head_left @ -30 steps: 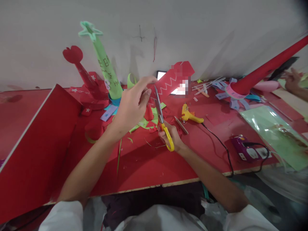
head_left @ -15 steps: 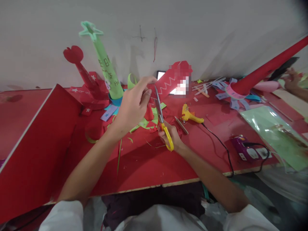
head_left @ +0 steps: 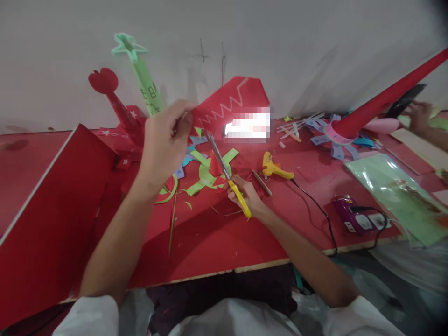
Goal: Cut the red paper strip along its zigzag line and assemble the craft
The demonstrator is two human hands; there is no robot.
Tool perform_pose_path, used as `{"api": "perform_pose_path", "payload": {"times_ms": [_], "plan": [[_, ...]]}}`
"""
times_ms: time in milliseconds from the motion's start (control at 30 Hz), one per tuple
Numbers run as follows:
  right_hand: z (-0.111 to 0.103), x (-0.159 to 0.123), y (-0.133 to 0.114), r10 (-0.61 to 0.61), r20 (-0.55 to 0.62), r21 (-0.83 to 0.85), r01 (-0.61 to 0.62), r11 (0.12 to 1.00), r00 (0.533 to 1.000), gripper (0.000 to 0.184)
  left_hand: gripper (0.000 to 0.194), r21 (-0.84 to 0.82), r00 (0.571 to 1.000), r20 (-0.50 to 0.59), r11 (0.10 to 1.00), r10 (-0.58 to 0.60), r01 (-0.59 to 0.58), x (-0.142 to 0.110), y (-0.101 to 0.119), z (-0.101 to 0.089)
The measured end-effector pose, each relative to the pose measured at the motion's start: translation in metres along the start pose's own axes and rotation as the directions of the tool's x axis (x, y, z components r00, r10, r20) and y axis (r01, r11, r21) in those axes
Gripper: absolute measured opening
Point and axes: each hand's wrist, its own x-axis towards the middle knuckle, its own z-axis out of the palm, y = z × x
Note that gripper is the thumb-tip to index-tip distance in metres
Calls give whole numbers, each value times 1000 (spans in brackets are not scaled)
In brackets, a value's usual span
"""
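Observation:
My left hand (head_left: 168,140) pinches the left end of a red paper piece (head_left: 227,100) marked with a pale zigzag line, held up above the table. In my right hand (head_left: 247,193) is a pair of scissors (head_left: 235,190) with yellow handles; the fingers are closed round them. The blades look together, pointing up and left, with their tips just below the paper's lower left edge. Beneath, a light green paper ring with strips (head_left: 208,175) lies around a small red cone (head_left: 215,164). My left hand partly covers a green paper tube (head_left: 149,88) topped by a star.
A yellow glue gun (head_left: 276,169) lies right of the scissors, its cord running to a purple power box (head_left: 353,214). A red board (head_left: 59,224) stands at left. Long red cone (head_left: 385,98) leans at right, near another person's hand (head_left: 420,116). A bright screen (head_left: 247,128) stands behind.
My left hand has moved left with the red paper, which now shows more of its face. The scissors have come away from the paper's edge, and their blades tilt further left.

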Motion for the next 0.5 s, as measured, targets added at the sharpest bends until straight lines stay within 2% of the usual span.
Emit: {"api": "perform_pose_path", "payload": {"times_ms": [67, 167, 300, 500], "plan": [[-1, 0, -2, 3, 21, -19, -3, 1000, 1000, 47, 15, -11, 999, -16, 999, -36, 36, 2, -2, -8], [0, 0, -3, -6, 44, -73, 9, 997, 999, 48, 8, 6, 999, 17, 999, -44, 44, 3, -2, -15], [-2, 0, -5, -28, 43, -141, 34, 989, 999, 53, 12, 84, 999, 45, 996, -13, 9, 4, 5, -23], [-9, 1, -10, 0, 147, -182, 27, 983, 989, 59, 11, 174, 978, 172, 981, -116, 85, 7, 9, -48]]}}
